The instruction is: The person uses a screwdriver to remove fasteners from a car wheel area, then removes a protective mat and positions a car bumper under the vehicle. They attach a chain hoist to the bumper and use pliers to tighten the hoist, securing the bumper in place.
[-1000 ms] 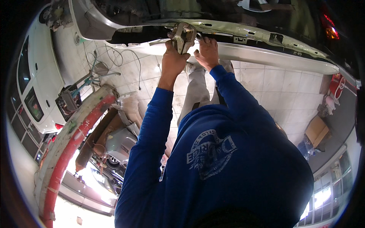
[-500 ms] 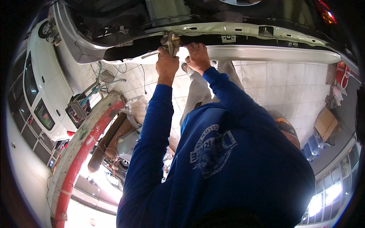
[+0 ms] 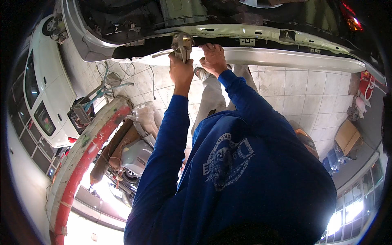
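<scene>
My left hand (image 3: pixel 181 67) is closed round the handle of a metal clamping tool (image 3: pixel 183 43), whose head sits at the car's pale, slotted body flange (image 3: pixel 265 32). Just to its right, my right hand (image 3: pixel 213 59) has bent fingers gripping the upper edge of a long white sill panel (image 3: pixel 294 56); the fingertips are partly hidden at the dark gap behind it. The tool's jaws are too small to make out.
At the left stand a white car (image 3: pixel 51 114) and a red-and-white curved post (image 3: pixel 81 163), with cables and teal bars (image 3: pixel 110 81) nearby. Cardboard (image 3: pixel 347 136) and a red object (image 3: pixel 365 83) lie at the right. My legs are below the panel, on tiled floor (image 3: pixel 302 98).
The tool and both my hands have shifted left along the car's edge over the last second. The view has also tilted slightly, so the car edge at left appears lower.
</scene>
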### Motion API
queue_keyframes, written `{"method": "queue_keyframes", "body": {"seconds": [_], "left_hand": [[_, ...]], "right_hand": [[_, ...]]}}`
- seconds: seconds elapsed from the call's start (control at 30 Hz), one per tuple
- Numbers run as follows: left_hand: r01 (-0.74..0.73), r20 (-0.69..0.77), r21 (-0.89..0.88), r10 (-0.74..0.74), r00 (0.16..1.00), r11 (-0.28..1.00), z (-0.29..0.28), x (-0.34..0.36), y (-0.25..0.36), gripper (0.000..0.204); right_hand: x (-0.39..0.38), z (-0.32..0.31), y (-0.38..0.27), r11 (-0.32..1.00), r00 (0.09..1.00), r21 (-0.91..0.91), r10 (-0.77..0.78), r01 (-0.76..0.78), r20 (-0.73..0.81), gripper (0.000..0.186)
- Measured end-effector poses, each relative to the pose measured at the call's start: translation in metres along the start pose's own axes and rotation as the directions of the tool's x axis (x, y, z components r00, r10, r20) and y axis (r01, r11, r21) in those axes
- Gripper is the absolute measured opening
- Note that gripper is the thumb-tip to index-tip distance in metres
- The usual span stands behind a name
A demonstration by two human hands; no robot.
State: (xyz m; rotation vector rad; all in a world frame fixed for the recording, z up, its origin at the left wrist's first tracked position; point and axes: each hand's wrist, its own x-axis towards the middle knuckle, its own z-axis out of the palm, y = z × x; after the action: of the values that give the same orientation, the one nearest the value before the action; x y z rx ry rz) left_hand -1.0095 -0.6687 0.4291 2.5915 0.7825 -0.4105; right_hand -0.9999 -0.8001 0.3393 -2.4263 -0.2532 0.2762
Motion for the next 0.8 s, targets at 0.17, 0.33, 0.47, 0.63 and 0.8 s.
{"method": "queue_keyframes", "body": {"seconds": [0.17,0.33,0.47,0.63,0.8], "left_hand": [[0.021,-0.104,-0.165,-0.039,0.994,0.986,-0.009,-0.015,-0.035,0.081],[-0.011,-0.068,-0.151,0.001,0.998,0.988,-0.025,-0.012,-0.039,0.077],[-0.043,-0.011,-0.018,0.043,0.999,0.999,-0.033,0.001,-0.028,0.070],[-0.147,0.059,0.080,0.142,0.988,0.986,-0.036,0.023,-0.019,0.067],[-0.177,0.127,0.196,0.154,0.980,0.964,-0.041,0.030,-0.010,0.068]], "right_hand": [[0.002,0.003,-0.002,0.999,0.999,-0.006,0.036,-0.035,0.031,0.052],[0.001,0.006,-0.003,1.000,0.999,-0.026,0.010,-0.011,-0.031,0.049],[0.000,0.004,-0.006,1.000,1.000,-0.027,0.004,-0.005,-0.014,0.049],[0.000,0.004,-0.003,0.999,1.000,-0.032,-0.001,0.001,-0.005,0.050],[0.000,0.002,-0.003,0.999,0.999,-0.017,0.030,-0.029,0.030,0.050]]}}
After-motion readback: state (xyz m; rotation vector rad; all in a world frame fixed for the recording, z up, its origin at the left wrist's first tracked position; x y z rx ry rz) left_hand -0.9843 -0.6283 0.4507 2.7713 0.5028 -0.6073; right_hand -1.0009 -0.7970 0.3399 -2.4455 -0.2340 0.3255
